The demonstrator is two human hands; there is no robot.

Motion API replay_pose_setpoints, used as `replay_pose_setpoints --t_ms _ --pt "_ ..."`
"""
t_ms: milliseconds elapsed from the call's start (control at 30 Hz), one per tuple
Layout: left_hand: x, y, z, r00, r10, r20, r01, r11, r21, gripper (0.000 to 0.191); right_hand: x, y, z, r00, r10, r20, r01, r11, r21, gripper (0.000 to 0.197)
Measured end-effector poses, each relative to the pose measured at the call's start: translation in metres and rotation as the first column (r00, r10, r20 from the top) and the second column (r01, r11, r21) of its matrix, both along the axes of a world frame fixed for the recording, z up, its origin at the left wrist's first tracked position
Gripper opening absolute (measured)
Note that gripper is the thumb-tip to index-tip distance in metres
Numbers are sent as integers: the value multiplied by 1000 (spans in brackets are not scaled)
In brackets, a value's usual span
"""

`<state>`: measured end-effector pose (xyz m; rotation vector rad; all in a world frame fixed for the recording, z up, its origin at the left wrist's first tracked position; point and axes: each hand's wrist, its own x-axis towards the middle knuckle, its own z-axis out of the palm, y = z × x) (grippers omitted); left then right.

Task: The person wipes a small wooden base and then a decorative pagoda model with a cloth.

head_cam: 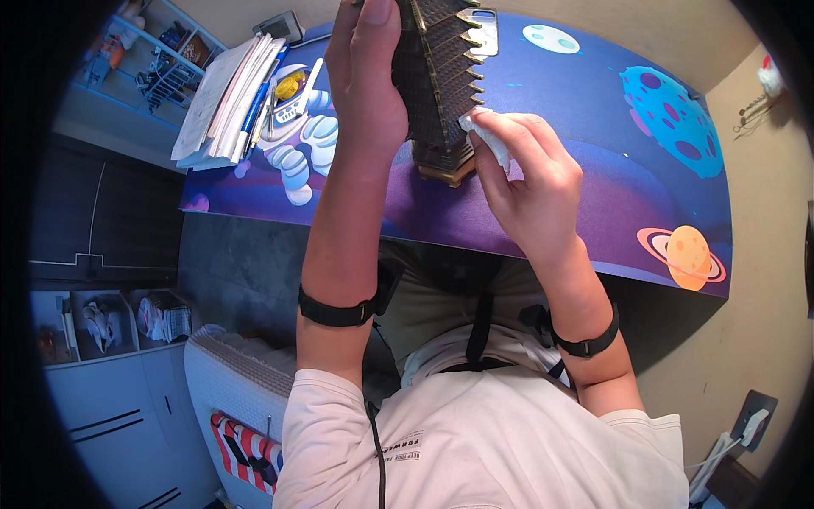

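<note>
A dark model pagoda point(445, 76) with many tiers of brass-coloured eaves stands on the desk mat, its top cut off by the upper rim of the picture. My left hand point(372, 70) lies against the pagoda's left side high up; its fingertips are partly out of view or hidden, so its grip cannot be told. Between the thumb and fingers of my right hand point(531, 165) is a crumpled white tissue point(488, 139), which touches the pagoda's lower eaves on the right side. Below them shows the stepped, wood-coloured base point(445, 175).
The space-print desk mat point(591, 210) covers the desk. Stacked papers and books point(222, 102) stand at the left beside a small dark device point(280, 27). Behind the pagoda lies a clear phone case point(486, 32). A padded chair point(235, 375) is at lower left.
</note>
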<state>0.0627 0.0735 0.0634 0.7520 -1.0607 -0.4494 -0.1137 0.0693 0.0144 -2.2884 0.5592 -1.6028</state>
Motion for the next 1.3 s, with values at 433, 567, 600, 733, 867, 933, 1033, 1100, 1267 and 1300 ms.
replay_pose_setpoints --t_ms 433,567,600,733,867,933,1033,1100,1267,1300 --pt "5 0 -1 996 35 -77 -31 998 56 55 -3 6 7 987 145 -75 -146 989 -3 36" --pt "4 0 0 995 44 -87 -38 997 65 56 -11 -9 1 982 173 -73 -175 984 -31 43" --pt "4 0 0 996 36 -78 -31 998 58 57 -11 -8 3 988 149 -42 -151 988 -29 41" --pt "5 -1 -1 996 32 -80 -27 997 67 58 1 1 1 997 78 0 -78 997 2 40" --pt "4 0 -1 995 14 -98 -7 997 72 58 0 6 -2 983 182 1 -182 983 7 41" --pt "4 1 1 994 17 -112 -9 997 72 61 -7 1 0 981 192 -17 -192 981 2 41" --pt "-1 3 0 998 9 -65 -5 998 70 66 -7 -5 -2 984 175 10 -175 984 14 41" --pt "0 8 -4 996 70 47 -74 993 92 68 -3 -3 -6 987 152 58 -154 988 32 41" --pt "0 15 -35 991 45 126 -52 997 48 55 -2 6 -13 984 177 20 -178 983 48 43" --pt "-1 15 -37 991 44 124 -51 997 51 55 -6 5 -13 981 196 9 -196 980 45 42"
